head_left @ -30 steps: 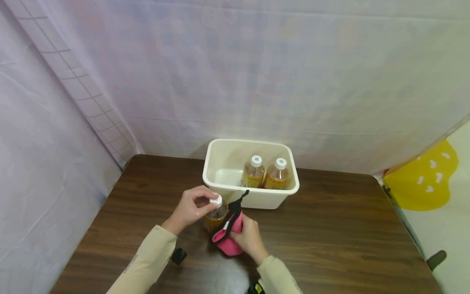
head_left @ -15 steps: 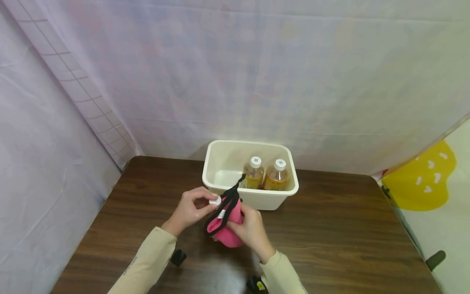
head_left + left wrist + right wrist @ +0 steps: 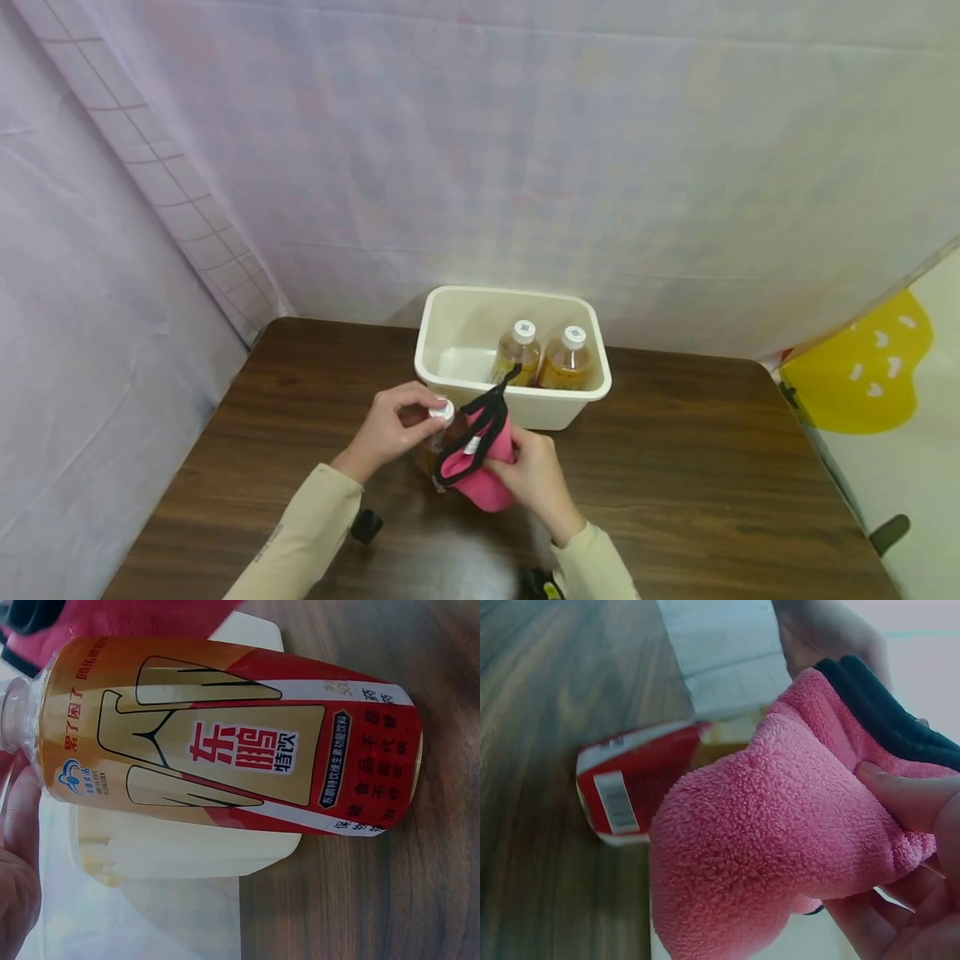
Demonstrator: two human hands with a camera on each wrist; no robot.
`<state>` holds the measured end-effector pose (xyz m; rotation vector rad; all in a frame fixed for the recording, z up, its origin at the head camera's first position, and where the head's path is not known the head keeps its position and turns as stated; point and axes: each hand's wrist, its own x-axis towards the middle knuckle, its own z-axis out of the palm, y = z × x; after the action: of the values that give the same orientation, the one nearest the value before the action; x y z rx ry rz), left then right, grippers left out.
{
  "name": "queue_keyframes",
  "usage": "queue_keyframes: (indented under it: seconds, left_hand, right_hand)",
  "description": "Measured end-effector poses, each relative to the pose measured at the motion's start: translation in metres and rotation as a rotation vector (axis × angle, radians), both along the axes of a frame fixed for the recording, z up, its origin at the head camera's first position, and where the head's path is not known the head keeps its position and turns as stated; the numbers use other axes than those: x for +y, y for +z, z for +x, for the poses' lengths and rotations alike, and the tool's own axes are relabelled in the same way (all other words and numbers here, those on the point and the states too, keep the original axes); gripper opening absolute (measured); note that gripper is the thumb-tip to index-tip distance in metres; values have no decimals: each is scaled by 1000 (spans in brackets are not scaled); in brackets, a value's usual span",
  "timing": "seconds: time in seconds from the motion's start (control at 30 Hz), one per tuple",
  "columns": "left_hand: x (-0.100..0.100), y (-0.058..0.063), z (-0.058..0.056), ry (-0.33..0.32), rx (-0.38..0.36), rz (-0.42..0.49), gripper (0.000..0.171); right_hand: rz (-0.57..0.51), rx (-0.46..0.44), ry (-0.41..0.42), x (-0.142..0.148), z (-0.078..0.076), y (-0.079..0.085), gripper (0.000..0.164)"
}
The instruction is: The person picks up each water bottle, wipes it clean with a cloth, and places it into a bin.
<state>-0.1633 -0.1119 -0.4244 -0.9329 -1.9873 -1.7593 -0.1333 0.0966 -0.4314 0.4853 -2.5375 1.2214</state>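
Observation:
My left hand (image 3: 386,429) pinches the white cap (image 3: 442,412) of a drink bottle between thumb and fingers. The bottle (image 3: 217,742) wears a gold and red label, seen whole in the left wrist view. In my right hand (image 3: 538,475) is a pink fleecy cloth (image 3: 735,832) with black trim and a hanging loop, gripped between thumb and fingers. The cloth is beside the bottle's right side and hides part of it in the head view. Whether the bottle's base touches the table cannot be told.
Behind the hands stands a white bin (image 3: 551,411) holding two similar bottles, a left one (image 3: 519,350) and a right one (image 3: 566,364), in its right half. The brown wooden table (image 3: 697,467) backs onto a pale curtain (image 3: 480,150).
The pink cloth moved left over the bottle's front, then back right with my right hand, showing the bottle's upper part again. My left hand stays on the cap.

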Motion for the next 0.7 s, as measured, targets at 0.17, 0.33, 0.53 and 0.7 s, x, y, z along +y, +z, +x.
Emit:
queue_keyframes:
  seconds: [0.17,0.33,0.53,0.7]
  left_hand:
    - [-1,-13,-6,0,-24,1,17]
    - [-2,-15,-6,-12,-44,5,16]
    - [-2,-13,-6,10,-45,-14,16]
    - [-3,-12,-5,13,-66,-19,16]
  right_hand:
    - [32,-10,-35,24,8,3,22]
    - [88,-12,-80,53,21,2,24]
    - [187,42,-146,91,33,1,24]
    - [273,81,-183,122,42,-2,26]
